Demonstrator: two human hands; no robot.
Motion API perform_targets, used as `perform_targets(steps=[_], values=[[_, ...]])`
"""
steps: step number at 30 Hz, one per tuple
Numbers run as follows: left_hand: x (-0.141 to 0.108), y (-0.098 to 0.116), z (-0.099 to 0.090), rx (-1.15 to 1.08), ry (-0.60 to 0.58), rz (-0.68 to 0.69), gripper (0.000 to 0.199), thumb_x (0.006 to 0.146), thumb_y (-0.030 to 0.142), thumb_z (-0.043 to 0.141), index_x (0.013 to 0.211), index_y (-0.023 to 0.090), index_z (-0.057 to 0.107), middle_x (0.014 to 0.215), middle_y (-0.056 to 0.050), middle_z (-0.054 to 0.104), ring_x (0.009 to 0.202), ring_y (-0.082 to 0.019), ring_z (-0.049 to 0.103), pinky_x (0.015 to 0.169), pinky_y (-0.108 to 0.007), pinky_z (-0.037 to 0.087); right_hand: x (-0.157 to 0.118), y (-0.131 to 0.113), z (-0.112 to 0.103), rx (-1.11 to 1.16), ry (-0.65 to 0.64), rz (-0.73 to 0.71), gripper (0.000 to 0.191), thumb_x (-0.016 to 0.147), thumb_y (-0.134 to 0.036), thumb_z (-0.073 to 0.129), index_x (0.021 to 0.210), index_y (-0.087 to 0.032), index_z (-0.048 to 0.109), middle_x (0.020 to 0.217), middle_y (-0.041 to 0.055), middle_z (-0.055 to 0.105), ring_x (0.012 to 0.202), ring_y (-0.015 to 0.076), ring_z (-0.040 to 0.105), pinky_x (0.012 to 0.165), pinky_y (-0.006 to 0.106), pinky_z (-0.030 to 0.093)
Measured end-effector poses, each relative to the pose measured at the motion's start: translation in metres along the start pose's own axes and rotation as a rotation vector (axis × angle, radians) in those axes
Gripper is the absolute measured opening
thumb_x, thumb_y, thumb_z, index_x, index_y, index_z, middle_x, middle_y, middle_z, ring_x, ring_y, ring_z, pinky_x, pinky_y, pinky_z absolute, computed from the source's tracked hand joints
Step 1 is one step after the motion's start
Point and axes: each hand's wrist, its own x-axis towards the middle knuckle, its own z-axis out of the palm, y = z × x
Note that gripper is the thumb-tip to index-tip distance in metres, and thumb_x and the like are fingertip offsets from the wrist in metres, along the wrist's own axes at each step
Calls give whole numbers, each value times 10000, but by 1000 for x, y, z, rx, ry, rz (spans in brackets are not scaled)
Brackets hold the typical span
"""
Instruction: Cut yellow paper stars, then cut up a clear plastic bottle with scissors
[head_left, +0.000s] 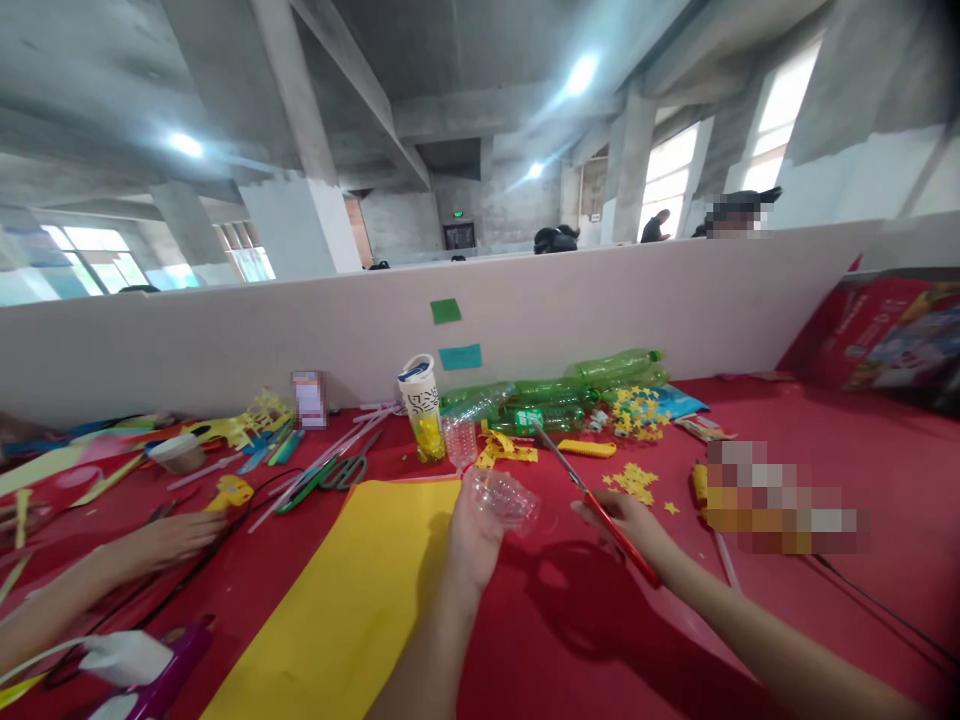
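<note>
My left hand [480,525] is closed around a piece of clear plastic bottle [514,500], with ribbed, see-through walls. To its right, my right hand [637,530] grips red-handled scissors [596,503], whose metal blades point up and away to the left. The scissors and the plastic are apart. Another clear bottle part [460,443] stands just beyond my left hand. Under my left forearm lies a large sheet of yellow paper [352,580]. Small yellow paper stars [636,482] are scattered beyond my right hand, near a yellow-handled cutter-like tool [587,449].
Green plastic bottles [551,392] and a white tumbler [421,405] line the partition [360,340]. Green-handled scissors [334,477] and straws lie left. Another person's hand [176,535] rests beside a yellow glue gun [230,492]. A purple power strip [176,670] sits at front left.
</note>
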Motion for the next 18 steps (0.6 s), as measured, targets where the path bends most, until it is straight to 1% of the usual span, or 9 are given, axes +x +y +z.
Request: perform_targets(steps=[3,5,7,10,12,15,18], values=[[-1,-3,1,-73,2,-33,193,830,374,607,854,183,589,823,-33,683,787,-196,661,805,-399,523,8,19,2,-89,81,-44,455,813,-621,475,637,-206,416,574,-42,396,554,129,412,532,237,303],[-1,-6,0,-56,35,-50,165,814,324,629,869,172,596,818,-41,686,781,-198,667,765,-367,532,8,29,6,-147,103,-68,445,804,-608,493,629,-206,414,578,-43,378,561,131,379,542,242,275],[-1,-9,-1,-9,95,-70,153,799,281,639,877,155,603,811,-56,690,744,-196,672,696,-327,536,5,35,10,-200,107,-89,431,781,-594,531,626,-206,424,566,-44,384,548,131,354,538,244,247],[1,-13,-4,50,169,-65,166,796,241,628,938,157,606,828,-67,701,735,-209,682,632,-309,534,-1,38,12,-253,98,-110,402,764,-563,572,623,-205,454,549,-39,421,528,131,338,530,245,220],[3,-14,-7,60,187,-57,211,799,212,622,1002,162,597,865,-71,708,773,-216,689,642,-309,540,-3,37,12,-266,94,-117,391,758,-545,588,613,-206,458,541,-38,429,519,130,332,527,246,208],[4,-14,-9,63,181,-80,251,805,208,627,1047,155,589,922,-78,712,810,-207,690,676,-303,545,-6,35,11,-255,101,-110,385,749,-531,600,604,-210,447,535,-43,412,510,127,321,519,246,200],[3,-16,-7,75,153,-99,214,807,207,637,1009,151,593,893,-61,713,752,-174,682,675,-285,541,-7,33,11,-210,113,-90,374,751,-522,594,609,-213,440,540,-48,403,512,125,325,512,242,213]])
